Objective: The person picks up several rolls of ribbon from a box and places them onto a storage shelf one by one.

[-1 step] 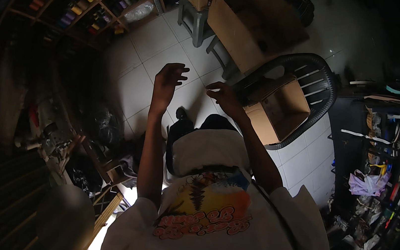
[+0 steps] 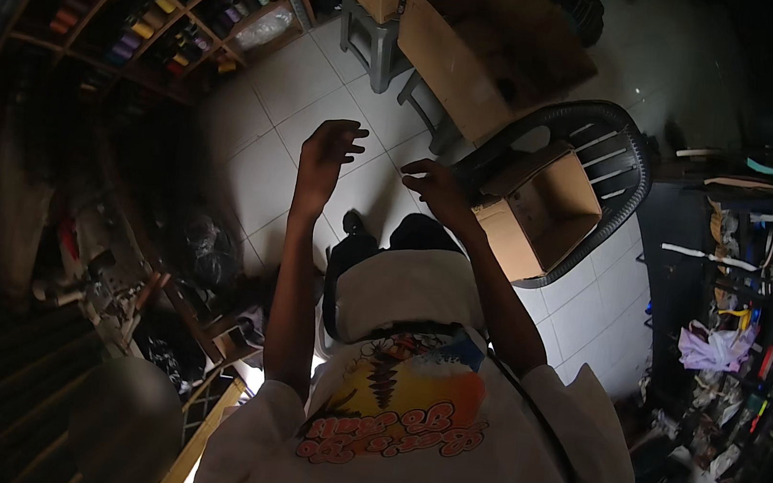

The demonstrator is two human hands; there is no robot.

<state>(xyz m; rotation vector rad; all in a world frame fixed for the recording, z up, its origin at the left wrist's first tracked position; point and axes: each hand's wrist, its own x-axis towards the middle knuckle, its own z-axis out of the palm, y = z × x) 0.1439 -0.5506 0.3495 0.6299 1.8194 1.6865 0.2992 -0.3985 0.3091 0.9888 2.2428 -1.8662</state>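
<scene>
The fingers (image 2: 350, 133) of the left hand (image 2: 324, 159) are spread and loosely curled in mid-air, gripping nothing, while those of the right hand (image 2: 438, 192) are drawn closer together with the tips bent inward; whether they pinch something thin is too dim to tell. Both hands are raised in front of the chest, above the white printed shirt (image 2: 407, 389) and dark trousers (image 2: 377, 240), and that height likely keeps them in easy sight. Just beside the right hand, an open cardboard box (image 2: 540, 212) sits tilted on the seat of a dark plastic chair (image 2: 608, 163). It is the nearest thing to either hand, and the seat probably holds it up so it can be reached without bending. Below lies a pale tiled floor (image 2: 278, 103). Farther off, a larger cardboard box (image 2: 488, 46) rests on a grey stool (image 2: 377, 42), again lifted off the floor. To the left, wooden shelves (image 2: 159, 11) hold rows of coloured spools, sorted by compartment. To the right, a dark rack (image 2: 738, 285) carries mixed clutter, including a lilac bag (image 2: 716, 345).
</scene>
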